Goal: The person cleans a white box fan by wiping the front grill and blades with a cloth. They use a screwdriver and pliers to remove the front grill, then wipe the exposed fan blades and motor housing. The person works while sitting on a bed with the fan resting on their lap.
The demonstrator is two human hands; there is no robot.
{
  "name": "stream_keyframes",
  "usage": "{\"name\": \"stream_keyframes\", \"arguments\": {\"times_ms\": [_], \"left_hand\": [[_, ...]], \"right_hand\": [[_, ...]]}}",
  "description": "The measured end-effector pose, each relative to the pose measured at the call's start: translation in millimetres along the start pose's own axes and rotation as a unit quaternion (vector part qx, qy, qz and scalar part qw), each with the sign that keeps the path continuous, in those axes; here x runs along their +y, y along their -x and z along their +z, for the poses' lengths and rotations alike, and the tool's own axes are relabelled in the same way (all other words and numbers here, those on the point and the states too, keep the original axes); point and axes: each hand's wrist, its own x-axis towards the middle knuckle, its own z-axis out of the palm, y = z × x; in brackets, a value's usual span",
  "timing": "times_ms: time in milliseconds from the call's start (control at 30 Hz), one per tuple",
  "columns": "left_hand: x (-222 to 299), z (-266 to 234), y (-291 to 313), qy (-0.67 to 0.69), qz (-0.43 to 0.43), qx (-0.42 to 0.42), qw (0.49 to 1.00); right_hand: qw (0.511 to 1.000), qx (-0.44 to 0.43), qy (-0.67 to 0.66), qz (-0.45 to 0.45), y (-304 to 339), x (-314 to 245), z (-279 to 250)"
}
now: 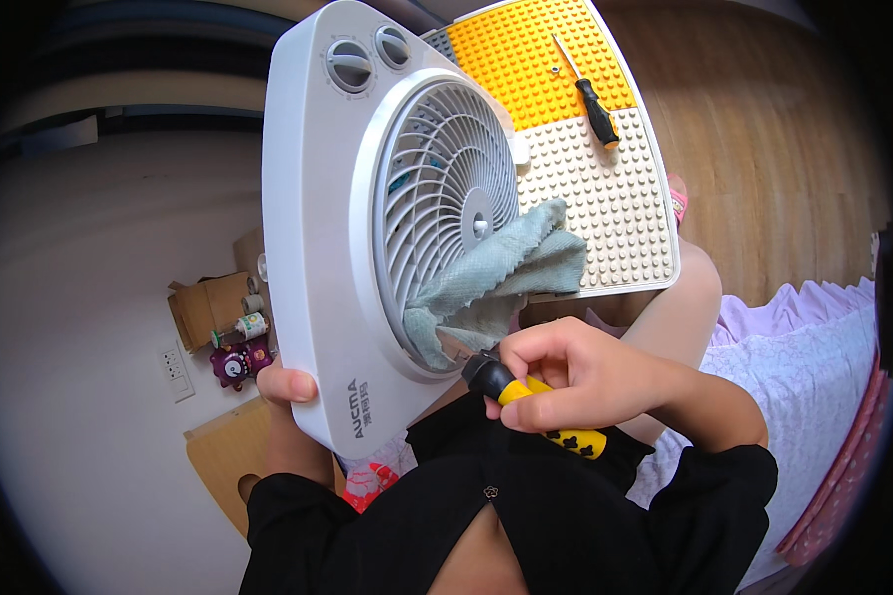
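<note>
From my place, I see the left hand (290, 384) clasped on the lower corner of the white fan (313, 248), tilted before the person. Its grille (422, 178) is in place, a grey-green cloth (496, 268) bunched at the lower part. The right hand (575, 372) is closed around a yellow-and-black tool (488, 379), its tip at the cloth. This work seems unfinished; how much is done, I cannot tell. Further right, a screwdriver (595, 109) lies on the studded table (615, 218).
</note>
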Motion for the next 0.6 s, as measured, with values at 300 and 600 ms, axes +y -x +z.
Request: {"name": "stream_keyframes", "arguments": {"times_ms": [300,600], "left_hand": [[3,4,0,-0.01,0.012,0.019,1.0],[-2,-1,-2,-0.081,0.054,0.002,0.995]], "right_hand": [[0.998,0.037,-0.052,0.007,-3,-11,-13],[0.994,0.019,-0.084,-0.071,27,15,-10]]}}
